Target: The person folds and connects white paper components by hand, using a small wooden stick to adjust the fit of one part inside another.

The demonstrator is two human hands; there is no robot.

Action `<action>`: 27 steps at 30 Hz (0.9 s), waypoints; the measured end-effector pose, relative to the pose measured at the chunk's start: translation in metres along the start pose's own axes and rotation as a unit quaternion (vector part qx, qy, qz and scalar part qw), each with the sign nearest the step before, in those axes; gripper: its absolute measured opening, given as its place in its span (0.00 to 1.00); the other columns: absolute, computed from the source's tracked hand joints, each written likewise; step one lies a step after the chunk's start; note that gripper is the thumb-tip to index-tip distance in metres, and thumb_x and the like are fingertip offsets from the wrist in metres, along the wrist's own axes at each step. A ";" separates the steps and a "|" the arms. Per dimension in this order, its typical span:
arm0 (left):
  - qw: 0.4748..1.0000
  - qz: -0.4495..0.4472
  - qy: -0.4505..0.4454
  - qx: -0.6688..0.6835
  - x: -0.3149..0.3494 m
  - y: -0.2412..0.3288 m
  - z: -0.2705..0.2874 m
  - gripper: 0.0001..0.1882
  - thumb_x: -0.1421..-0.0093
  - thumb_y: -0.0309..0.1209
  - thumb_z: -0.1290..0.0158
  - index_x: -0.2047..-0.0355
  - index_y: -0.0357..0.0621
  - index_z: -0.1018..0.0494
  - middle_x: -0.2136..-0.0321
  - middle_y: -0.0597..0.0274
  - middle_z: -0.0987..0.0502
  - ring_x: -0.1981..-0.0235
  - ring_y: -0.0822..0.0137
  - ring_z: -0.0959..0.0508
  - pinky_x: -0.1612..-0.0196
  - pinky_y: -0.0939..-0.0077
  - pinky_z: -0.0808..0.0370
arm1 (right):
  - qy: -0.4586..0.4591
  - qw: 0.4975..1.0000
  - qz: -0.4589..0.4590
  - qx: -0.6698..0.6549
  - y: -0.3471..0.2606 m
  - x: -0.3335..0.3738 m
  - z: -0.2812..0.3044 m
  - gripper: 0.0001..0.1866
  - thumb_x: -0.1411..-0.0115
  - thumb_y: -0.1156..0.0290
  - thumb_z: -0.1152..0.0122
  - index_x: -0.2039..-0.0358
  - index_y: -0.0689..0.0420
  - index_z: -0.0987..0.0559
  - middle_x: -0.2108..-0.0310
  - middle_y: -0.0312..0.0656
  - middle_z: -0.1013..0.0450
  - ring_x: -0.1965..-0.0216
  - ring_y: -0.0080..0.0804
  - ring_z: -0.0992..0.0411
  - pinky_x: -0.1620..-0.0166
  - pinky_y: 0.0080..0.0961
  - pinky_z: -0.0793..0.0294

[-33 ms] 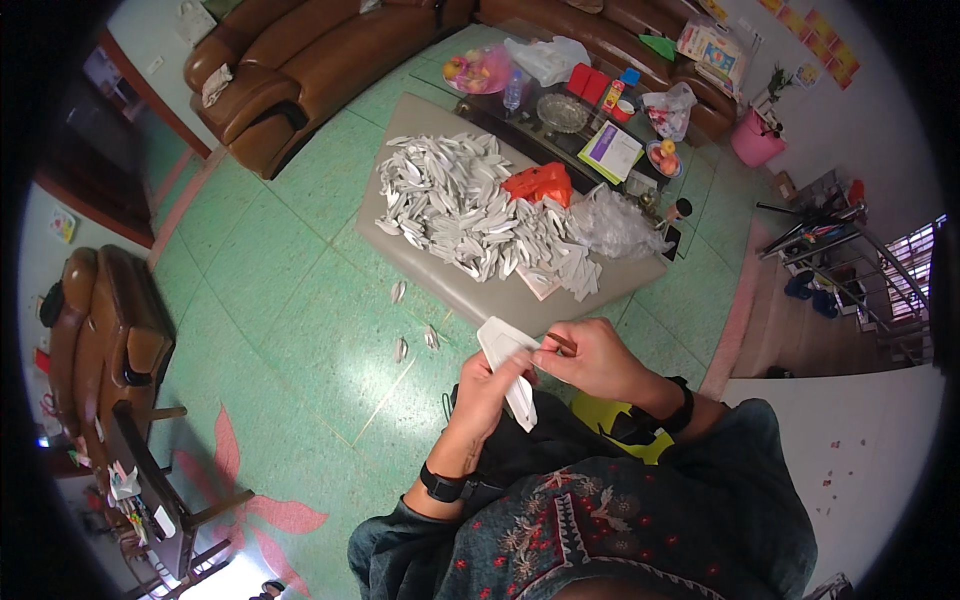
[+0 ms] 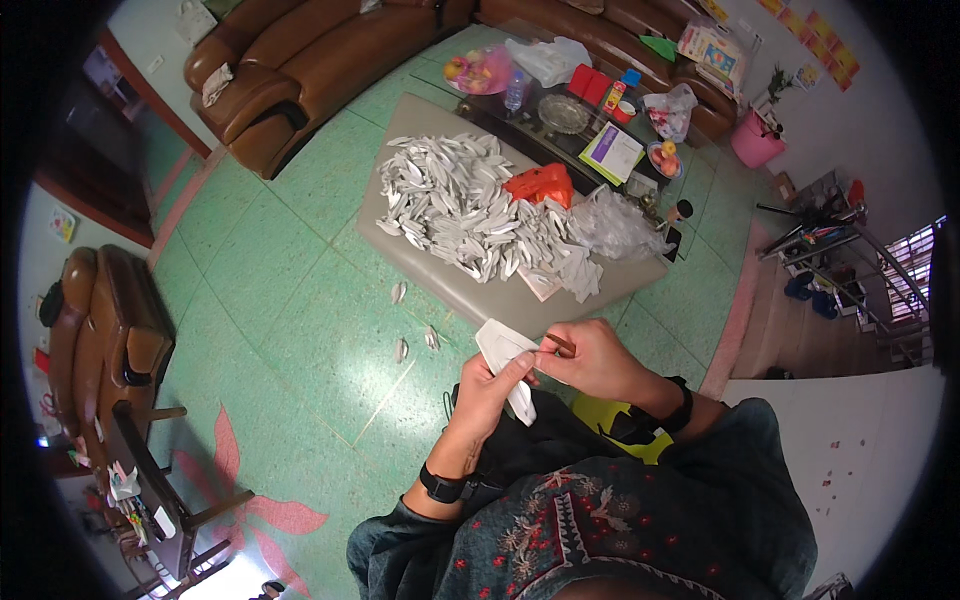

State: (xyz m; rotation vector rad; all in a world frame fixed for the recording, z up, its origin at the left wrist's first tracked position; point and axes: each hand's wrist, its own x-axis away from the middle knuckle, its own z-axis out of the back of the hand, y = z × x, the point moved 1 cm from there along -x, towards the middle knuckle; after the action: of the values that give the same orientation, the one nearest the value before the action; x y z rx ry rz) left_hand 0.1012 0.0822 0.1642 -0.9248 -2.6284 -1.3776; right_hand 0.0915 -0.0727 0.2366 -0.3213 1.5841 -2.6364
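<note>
- Left hand (image 2: 487, 392): fingers pinching a white piece (image 2: 498, 343), held before the grey bench (image 2: 440, 288).
- Right hand (image 2: 592, 357): fingers gripping a brown stick (image 2: 562, 344), beside it.
- Step, apparently: working piece with stick; next calls for steady left pinch.

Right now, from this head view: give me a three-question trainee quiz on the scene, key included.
1. What does the right hand hold while the left hand grips the white piece?
2. True or false: the heap of pale pieces lies on the grey padded bench.
3. How many loose pale pieces lie on the green floor near the bench?

Key:
1. A brown stick-shaped item.
2. True.
3. Three.
</note>
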 end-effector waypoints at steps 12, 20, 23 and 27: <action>0.991 -0.086 0.061 -0.079 -0.023 0.044 0.043 0.09 0.42 0.31 0.48 0.68 0.35 0.29 0.76 0.63 0.24 0.76 0.77 0.27 0.71 0.84 0.31 | -0.069 0.966 -0.070 -0.240 0.012 -0.043 -0.033 0.18 0.47 0.77 0.41 0.56 0.66 0.31 0.60 0.41 0.29 0.61 0.19 0.31 0.60 0.17 0.31; 0.992 -0.080 0.061 -0.072 -0.037 0.058 0.051 0.08 0.42 0.29 0.48 0.68 0.35 0.28 0.76 0.62 0.24 0.75 0.77 0.27 0.71 0.84 0.31 | -0.046 0.967 -0.105 -0.229 0.011 -0.067 -0.035 0.14 0.47 0.75 0.40 0.60 0.67 0.26 0.69 0.36 0.27 0.69 0.15 0.31 0.66 0.16 0.32; 0.995 -0.065 0.058 -0.047 -0.041 0.060 0.053 0.07 0.43 0.28 0.48 0.68 0.35 0.28 0.76 0.62 0.23 0.75 0.76 0.26 0.70 0.84 0.30 | -0.037 0.967 -0.102 -0.231 0.013 -0.073 -0.036 0.13 0.47 0.75 0.40 0.61 0.67 0.26 0.70 0.35 0.26 0.70 0.14 0.32 0.66 0.15 0.32; 0.996 -0.064 0.056 -0.006 -0.046 0.057 0.058 0.07 0.44 0.26 0.47 0.67 0.35 0.28 0.75 0.61 0.23 0.74 0.75 0.25 0.69 0.83 0.30 | -0.026 0.961 -0.095 -0.259 0.002 -0.077 -0.037 0.13 0.46 0.75 0.41 0.61 0.67 0.26 0.70 0.35 0.26 0.70 0.14 0.32 0.67 0.14 0.33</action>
State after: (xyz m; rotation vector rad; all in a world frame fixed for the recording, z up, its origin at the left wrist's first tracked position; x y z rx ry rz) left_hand 0.1817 0.1283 0.1578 -0.6686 -2.6377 -1.4282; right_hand 0.1593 -0.0306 0.2062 -0.5836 2.3115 -2.2589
